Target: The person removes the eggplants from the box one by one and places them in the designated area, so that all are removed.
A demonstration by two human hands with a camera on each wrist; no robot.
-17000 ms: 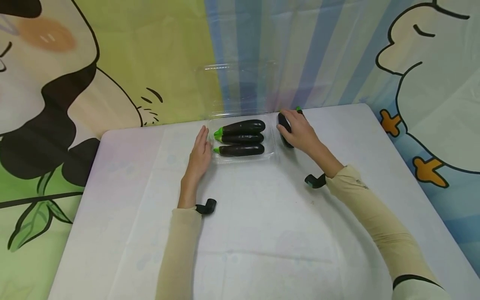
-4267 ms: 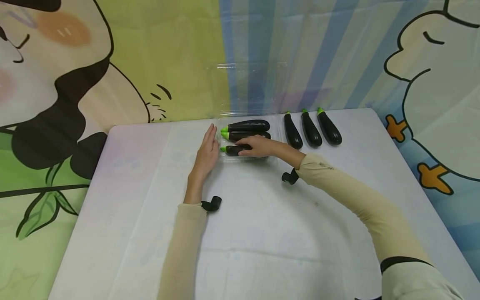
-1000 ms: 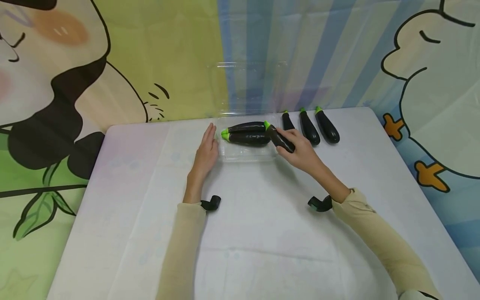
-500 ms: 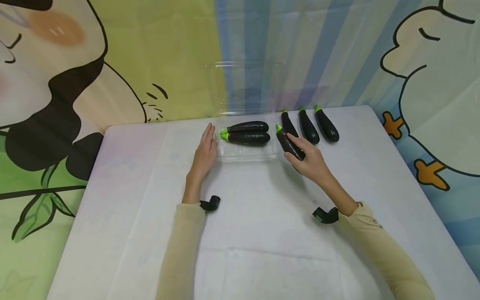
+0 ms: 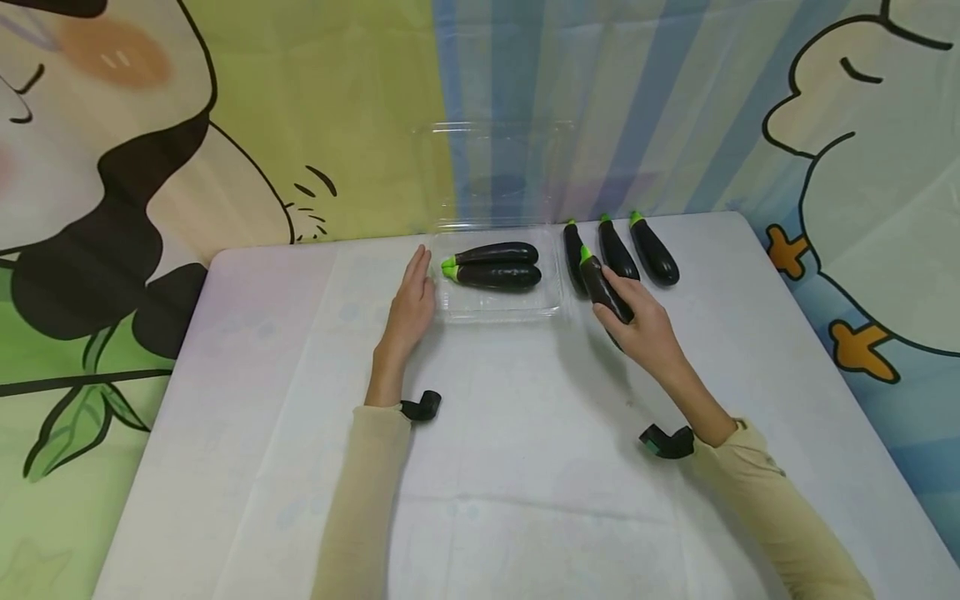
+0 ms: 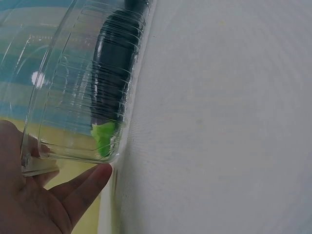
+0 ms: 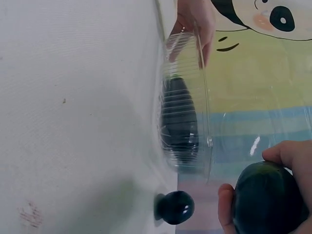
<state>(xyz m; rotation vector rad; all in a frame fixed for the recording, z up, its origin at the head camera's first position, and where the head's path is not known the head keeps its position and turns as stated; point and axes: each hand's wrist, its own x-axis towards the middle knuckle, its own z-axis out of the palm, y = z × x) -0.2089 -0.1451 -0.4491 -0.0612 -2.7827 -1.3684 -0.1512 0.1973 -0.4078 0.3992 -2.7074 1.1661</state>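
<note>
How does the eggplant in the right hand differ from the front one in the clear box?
The held eggplant is off the table, gripped by the right hand; the front boxed eggplant lies in the clear box.
In the head view, the held eggplant's green end points mostly away; the front boxed eggplant's points left.
Both are dark and glossy.

Eggplant pair [image 5: 495, 276] in container [image 5: 495, 307], eggplant row [image 5: 617, 250] right
</note>
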